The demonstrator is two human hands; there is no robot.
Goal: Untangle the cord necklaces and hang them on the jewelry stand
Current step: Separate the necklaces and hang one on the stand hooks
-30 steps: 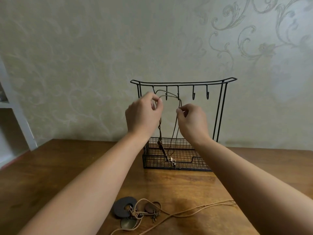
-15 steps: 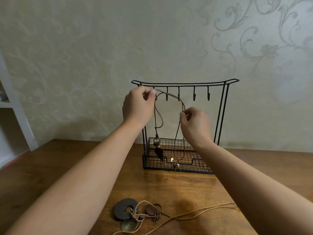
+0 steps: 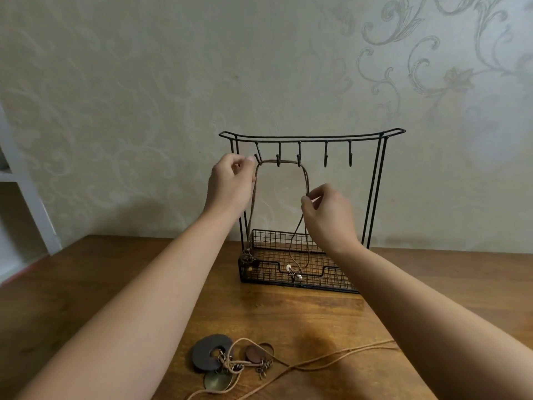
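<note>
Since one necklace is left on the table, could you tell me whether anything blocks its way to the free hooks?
Nothing visible does. The tan necklace lies on the table before the stand, and the two right-hand hooks hang bare.

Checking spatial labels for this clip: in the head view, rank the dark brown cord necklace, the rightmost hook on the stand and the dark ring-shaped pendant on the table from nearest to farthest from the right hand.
1. Dark brown cord necklace, pinched in the right hand.
2. Rightmost hook, up-right.
3. Dark ring-shaped pendant, down-left.
</note>
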